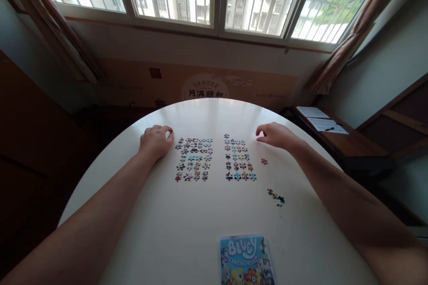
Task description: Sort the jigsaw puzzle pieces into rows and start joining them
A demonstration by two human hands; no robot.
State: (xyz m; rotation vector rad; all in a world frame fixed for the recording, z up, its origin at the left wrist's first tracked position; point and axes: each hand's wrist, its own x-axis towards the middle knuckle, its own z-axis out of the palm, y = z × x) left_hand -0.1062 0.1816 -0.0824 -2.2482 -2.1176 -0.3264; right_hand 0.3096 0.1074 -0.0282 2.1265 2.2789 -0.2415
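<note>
Two grids of small colourful puzzle pieces lie on a round white table [187,213]: a left group [194,159] and a right group [238,157]. My left hand [156,140] rests on the table just left of the left group, fingers curled, nothing visibly in it. Beside the top right corner of the right group, my right hand [274,136] hovers with thumb and fingers pinched together; what they hold, if anything, is too small to see. A single loose piece [264,160] lies below that hand, and a few joined pieces [276,197] lie nearer me.
A puzzle box or picture card [246,260] with cartoon art lies at the table's near edge. A dark side table with papers and a pen [321,121] stands to the right. A cardboard box [203,85] leans under the barred windows behind the table.
</note>
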